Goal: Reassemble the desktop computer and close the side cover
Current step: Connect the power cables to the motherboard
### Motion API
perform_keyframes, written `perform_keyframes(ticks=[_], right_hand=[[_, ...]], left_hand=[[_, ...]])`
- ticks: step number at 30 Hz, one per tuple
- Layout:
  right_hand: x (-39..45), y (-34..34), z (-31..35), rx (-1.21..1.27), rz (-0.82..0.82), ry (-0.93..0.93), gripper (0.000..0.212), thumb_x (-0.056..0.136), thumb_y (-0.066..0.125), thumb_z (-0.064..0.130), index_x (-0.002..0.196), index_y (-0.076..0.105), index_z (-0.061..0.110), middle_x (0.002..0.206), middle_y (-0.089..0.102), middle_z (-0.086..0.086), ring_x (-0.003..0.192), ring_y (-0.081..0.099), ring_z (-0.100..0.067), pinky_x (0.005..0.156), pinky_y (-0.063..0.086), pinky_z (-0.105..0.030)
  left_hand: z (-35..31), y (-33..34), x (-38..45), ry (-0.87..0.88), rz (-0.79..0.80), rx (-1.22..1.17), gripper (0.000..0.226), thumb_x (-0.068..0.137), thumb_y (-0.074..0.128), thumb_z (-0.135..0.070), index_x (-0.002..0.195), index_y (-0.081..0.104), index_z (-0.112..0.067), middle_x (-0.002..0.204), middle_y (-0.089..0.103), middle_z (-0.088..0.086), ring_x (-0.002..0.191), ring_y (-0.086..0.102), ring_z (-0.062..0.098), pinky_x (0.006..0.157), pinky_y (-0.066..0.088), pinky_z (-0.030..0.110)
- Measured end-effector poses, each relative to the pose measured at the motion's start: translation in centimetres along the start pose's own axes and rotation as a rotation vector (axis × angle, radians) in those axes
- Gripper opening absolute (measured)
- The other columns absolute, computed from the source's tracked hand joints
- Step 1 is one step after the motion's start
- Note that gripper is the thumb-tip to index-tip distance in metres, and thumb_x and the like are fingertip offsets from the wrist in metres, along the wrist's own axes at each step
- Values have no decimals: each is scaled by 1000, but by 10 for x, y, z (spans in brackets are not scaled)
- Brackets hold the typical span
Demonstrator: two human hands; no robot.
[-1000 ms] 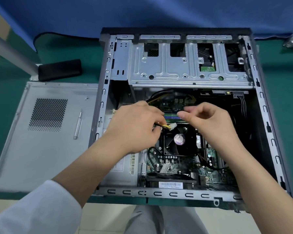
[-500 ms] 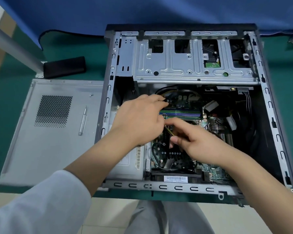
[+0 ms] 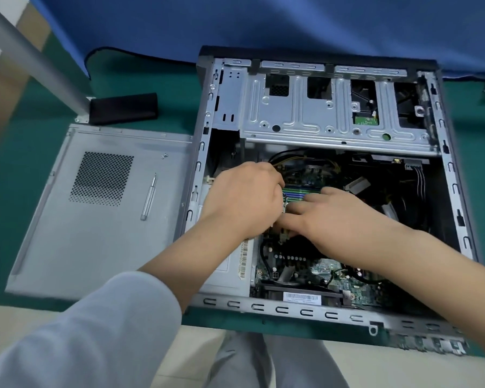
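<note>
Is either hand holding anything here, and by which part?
Cannot be told. Both the left hand and right hand meet inside the open computer case, fingertips hidden; the screwdriver lies untouched.

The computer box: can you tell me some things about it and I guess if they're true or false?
1. The side cover is already closed on the computer case. False: it lies flat on the table, left of the case.
2. A screwdriver lies on the side cover. True.
3. Both hands are inside the case. True: the left hand and right hand meet over the motherboard.
4. The right hand holds the screwdriver. False: no hand touches it.
5. The table cover is red. False: it is green.
</note>
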State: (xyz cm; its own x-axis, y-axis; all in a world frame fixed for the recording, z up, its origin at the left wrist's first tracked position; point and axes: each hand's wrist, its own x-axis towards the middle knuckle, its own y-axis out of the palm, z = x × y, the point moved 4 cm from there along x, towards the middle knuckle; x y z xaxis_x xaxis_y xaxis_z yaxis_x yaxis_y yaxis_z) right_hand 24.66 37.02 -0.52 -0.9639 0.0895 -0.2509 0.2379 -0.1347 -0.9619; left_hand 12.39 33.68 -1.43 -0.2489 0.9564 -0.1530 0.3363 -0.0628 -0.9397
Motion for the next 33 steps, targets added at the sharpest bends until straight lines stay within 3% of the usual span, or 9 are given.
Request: perform_keyframes(ticks=[3, 5, 9, 11, 17, 22, 26, 29, 33], right_hand=[[-6, 4, -5, 48, -2, 38, 51, 61, 68, -2, 104, 60, 22, 92, 50, -4, 77, 53, -24, 46, 33, -29], [-6, 4, -3, 89, 2, 3, 46, 63, 66, -4, 101, 60, 21, 100, 46, -5, 85, 49, -24, 45, 32, -29], [-1, 4, 2, 219, 4, -111, 26, 84, 61, 5, 103, 62, 22, 105, 54, 6, 94, 47, -18, 70, 44, -29], [0, 8, 5, 353, 38, -142, 27, 88, 55, 3, 109, 62, 20, 106, 58, 8, 101, 49, -14, 83, 44, -25], [-1, 9, 7, 588, 48, -151, 36, 84, 51, -12, 110, 64, 10, 105, 60, 0, 97, 57, -10, 86, 44, -12], [-7, 18, 8, 641, 66, -107, 33, 88, 50, -8, 113, 63, 8, 109, 60, -3, 104, 54, -13, 91, 41, -15], [-9, 19, -11, 846, -161, 51, 19, 92, 52, 1, 103, 64, 12, 101, 61, 4, 98, 53, -6, 89, 40, -17], [-18, 31, -30, 1131, -322, 301, 27, 96, 47, 2, 100, 57, 27, 104, 59, 12, 96, 53, 2, 86, 41, -18], [-25, 40, -32, 1009, -376, 288, 28, 96, 46, 0, 106, 56, 25, 115, 57, 8, 113, 52, -5, 99, 39, -23]], left_hand=[[0, 0, 0, -8, -7, -11, 38, 90, 32, -23, 107, 66, -27, 116, 61, -13, 107, 54, 12, 82, 47, 34], [0, 0, 0, -18, -13, -23, 38, 90, 33, -23, 108, 66, -28, 117, 61, -13, 105, 56, 13, 80, 46, 32], [-1, -1, -1, -27, -18, -23, 39, 91, 33, -23, 108, 67, -30, 116, 61, -12, 100, 60, 14, 77, 44, 30], [-1, -1, -2, -26, -20, -28, 38, 91, 33, -23, 107, 67, -30, 116, 61, -13, 98, 60, 14, 74, 42, 28], [3, -3, -1, -52, -72, -127, 36, 89, 38, -20, 106, 67, -34, 116, 62, -19, 98, 59, 9, 69, 33, 22], [5, -4, 0, -57, -71, -228, 42, 86, 41, -11, 105, 67, -38, 112, 63, -22, 99, 61, 5, 77, 47, 25], [6, -8, -1, -77, -98, -280, 49, 83, 43, -5, 105, 67, -42, 105, 66, -22, 91, 60, 2, 78, 51, 30], [5, -9, -1, -63, -95, -276, 57, 83, 40, -2, 116, 55, -47, 110, 64, -25, 91, 60, 1, 74, 50, 26], [2, -8, 1, -80, -79, -188, 53, 84, 40, -3, 117, 43, -44, 110, 63, -27, 97, 58, 4, 74, 50, 31]])
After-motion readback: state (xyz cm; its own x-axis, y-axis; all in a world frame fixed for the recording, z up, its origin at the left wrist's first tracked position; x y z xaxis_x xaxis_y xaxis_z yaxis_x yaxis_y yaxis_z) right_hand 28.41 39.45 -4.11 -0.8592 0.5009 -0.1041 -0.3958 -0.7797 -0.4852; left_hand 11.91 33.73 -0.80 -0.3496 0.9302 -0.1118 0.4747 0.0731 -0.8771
